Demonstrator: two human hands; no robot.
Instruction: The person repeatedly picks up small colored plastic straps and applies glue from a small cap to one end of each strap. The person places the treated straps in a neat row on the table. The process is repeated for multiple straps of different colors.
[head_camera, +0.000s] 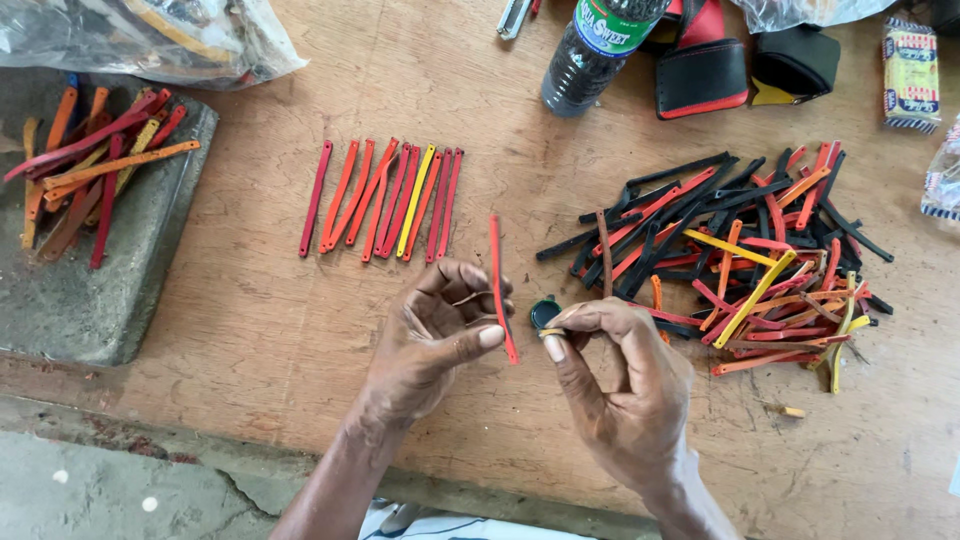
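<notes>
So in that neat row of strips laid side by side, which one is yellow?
The yellow strip, third from the row's right end. Every other strip in that row is red or orange.

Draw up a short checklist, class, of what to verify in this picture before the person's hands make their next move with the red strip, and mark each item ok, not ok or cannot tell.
1. Red strip gripped by the left hand, between thumb and fingers: ok.
2. Right hand close beside the strip: ok. What its fingertips pinch is too small to name: cannot tell.
3. Small dark round cap lying on the wooden table between the hands: ok.
4. Row of sorted strips laid side by side, apart from the hands: ok.
5. Mixed pile of strips at the right, next to the right hand: ok.
6. Dark bottle lying away from the hands: ok.
</notes>
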